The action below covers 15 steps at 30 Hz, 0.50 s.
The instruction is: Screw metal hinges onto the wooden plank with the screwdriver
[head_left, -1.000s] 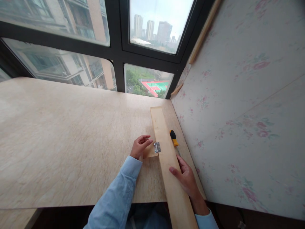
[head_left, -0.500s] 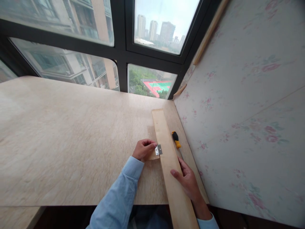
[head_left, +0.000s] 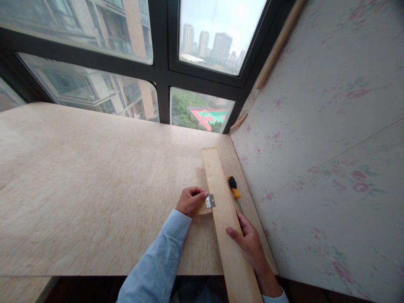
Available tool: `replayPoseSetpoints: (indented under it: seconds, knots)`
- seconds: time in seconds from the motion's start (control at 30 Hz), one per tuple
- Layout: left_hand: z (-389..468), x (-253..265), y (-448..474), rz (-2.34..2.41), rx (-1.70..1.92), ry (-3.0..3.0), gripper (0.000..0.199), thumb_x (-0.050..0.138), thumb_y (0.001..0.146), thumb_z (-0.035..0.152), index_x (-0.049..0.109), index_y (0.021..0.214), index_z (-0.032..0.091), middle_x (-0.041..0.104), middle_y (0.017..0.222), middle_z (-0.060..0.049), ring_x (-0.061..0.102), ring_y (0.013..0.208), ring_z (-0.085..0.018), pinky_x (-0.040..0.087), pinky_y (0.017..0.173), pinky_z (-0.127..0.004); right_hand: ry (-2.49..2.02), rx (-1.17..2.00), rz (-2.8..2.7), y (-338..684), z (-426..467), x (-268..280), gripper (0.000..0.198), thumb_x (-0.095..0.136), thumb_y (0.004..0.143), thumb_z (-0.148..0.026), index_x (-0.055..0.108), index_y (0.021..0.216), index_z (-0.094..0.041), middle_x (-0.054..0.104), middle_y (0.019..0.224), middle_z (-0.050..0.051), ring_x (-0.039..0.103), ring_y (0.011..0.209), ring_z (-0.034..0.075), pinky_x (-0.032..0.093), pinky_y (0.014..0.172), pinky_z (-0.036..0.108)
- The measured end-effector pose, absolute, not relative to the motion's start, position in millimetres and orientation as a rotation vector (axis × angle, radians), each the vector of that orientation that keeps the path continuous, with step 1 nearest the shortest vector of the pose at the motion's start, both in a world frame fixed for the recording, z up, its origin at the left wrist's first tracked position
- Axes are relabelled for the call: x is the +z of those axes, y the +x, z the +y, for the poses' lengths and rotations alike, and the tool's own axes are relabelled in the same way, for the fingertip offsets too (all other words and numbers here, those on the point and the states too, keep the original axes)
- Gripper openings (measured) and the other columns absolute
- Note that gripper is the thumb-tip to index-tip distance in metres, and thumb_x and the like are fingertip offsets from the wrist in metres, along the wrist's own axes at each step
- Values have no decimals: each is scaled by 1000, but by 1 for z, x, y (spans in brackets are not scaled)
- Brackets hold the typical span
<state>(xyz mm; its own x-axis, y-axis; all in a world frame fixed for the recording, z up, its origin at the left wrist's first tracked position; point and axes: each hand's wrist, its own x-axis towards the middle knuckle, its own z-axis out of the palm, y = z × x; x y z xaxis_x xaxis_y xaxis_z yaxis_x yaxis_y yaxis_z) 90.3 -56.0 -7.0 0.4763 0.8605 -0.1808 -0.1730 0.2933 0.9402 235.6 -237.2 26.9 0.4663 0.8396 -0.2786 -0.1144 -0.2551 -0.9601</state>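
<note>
A long pale wooden board (head_left: 219, 185) lies lengthwise on the stone-look ledge, its near end reaching past the front edge. Across the board's left edge sits a small silver metal hinge (head_left: 210, 201), with screw holes in its leaves. My left hand (head_left: 192, 201) is closed, thumb and forefinger pinched at the hinge's upper left corner; whether a small screw is between them I cannot tell. Partly hidden under that hand is a short wooden piece (head_left: 205, 209). My right hand (head_left: 249, 242) grips the board's right edge, thumb on top. Beside the board lies a yellow-and-black screwdriver (head_left: 234, 187).
The pale marbled ledge (head_left: 94, 189) spreads out to the left. Dark-framed windows (head_left: 162, 75) stand behind it. A flower-papered wall (head_left: 315, 168) rises close on the right, near the screwdriver and my right hand.
The whole view has shifted slightly, so everything sits a little lower. Both hands keep their places at the hinge and on the board.
</note>
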Motion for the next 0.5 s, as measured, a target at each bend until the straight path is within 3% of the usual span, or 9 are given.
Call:
replayPoseSetpoints:
  seconds: [0.33,0.5]
  knots:
    - [-55,-10,92,765,806,1109,35,84,61,44,70,70,13,69,68,-4,60,63,-14,45,61,-25,-1573,1056,-653,239,-235,26,81,85,64,-47,56,135,-20,71,122,12,69,103,32,59,81,42]
    - [-56,-7,94,727,795,1098,44,84,62,48,75,87,13,74,81,-9,65,73,-19,50,70,-30,-1564,1067,-649,245,-234,29,80,86,64,-46,58,134,-21,73,118,11,70,101,31,60,79,41]
